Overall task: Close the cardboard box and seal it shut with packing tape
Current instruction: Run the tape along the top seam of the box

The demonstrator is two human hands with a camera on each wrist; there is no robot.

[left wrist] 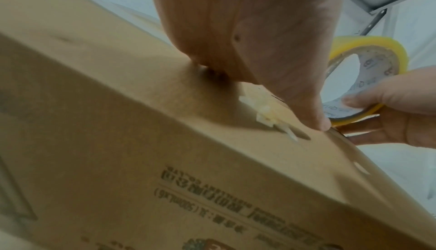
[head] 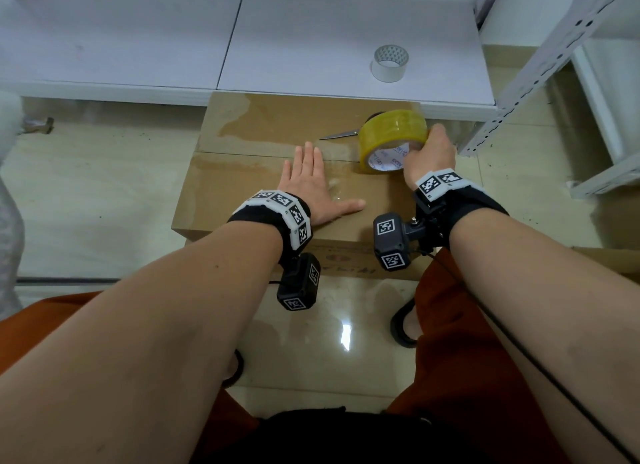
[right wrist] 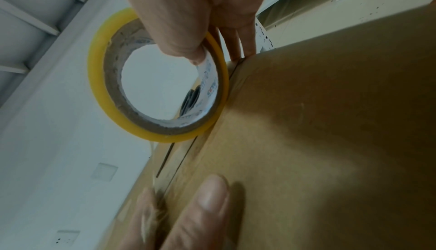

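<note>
The brown cardboard box (head: 242,186) stands on the floor with its top flaps closed and a seam across the middle. My left hand (head: 313,183) lies flat on the top, fingers straight and spread, pressing a strip of clear tape over the seam. My right hand (head: 429,151) grips a yellow roll of packing tape (head: 391,134), thumb inside the core, resting on the box's right part. The left wrist view shows the roll (left wrist: 368,63) past my left thumb. In the right wrist view the roll (right wrist: 101,86) touches the box top (right wrist: 330,123) at the seam.
Scissors (head: 339,134) lie on the box behind the roll, partly hidden. A smaller white tape roll (head: 390,63) stands on the white shelf board (head: 311,40) behind. A metal rack upright (head: 519,82) is close on the right. Glossy tiled floor (head: 86,186) lies left.
</note>
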